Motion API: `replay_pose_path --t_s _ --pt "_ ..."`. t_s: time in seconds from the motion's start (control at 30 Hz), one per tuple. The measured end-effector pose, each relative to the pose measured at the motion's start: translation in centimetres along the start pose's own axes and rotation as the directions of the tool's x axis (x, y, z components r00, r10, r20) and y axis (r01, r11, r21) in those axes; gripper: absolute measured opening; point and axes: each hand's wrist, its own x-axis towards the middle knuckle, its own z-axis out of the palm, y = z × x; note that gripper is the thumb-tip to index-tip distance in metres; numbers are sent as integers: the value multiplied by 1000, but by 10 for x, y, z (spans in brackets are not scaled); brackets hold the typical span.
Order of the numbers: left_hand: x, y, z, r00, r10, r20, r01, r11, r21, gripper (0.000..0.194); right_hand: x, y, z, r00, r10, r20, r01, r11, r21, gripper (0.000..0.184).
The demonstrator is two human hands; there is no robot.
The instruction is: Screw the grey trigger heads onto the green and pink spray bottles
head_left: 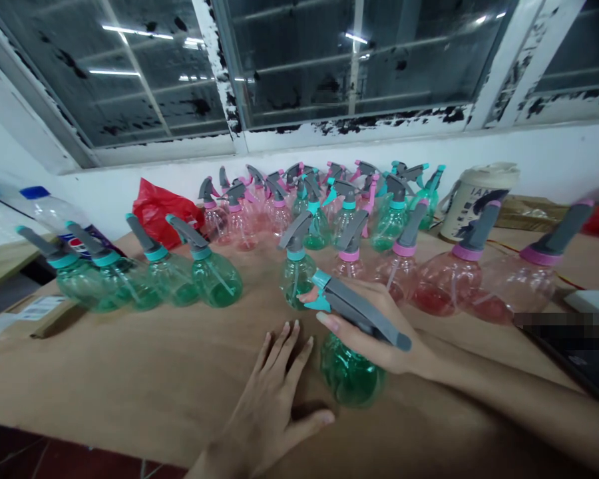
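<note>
My right hand point(374, 319) is wrapped round the neck of a green spray bottle point(353, 372) that stands on the wooden table. Its grey and teal trigger head points to the upper left, and green liquid sits inside. My left hand point(279, 386) lies on the tabletop just left of that bottle, fingers stretched out, holding nothing. Just beyond my fingertips stands another green spray bottle point(295, 273). Pink spray bottles point(436, 286) form a row to the right, and green spray bottles point(214, 279) form one to the left.
More pink and green spray bottles point(314, 223) crowd the back by the wall. A red plastic bag point(162, 209), a Pepsi bottle point(62, 216) and a flat cardboard piece point(40, 313) lie left. A large printed cup point(474, 203) stands back right, and a dark device point(574, 352) lies at the right edge.
</note>
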Motion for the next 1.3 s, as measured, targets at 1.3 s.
replay_pose_path --t_s 1.3 --pt "-1 4 4 995 -7 -95 8 1000 18 91 -2 -3 -1 997 76 23 -77 995 67 28"
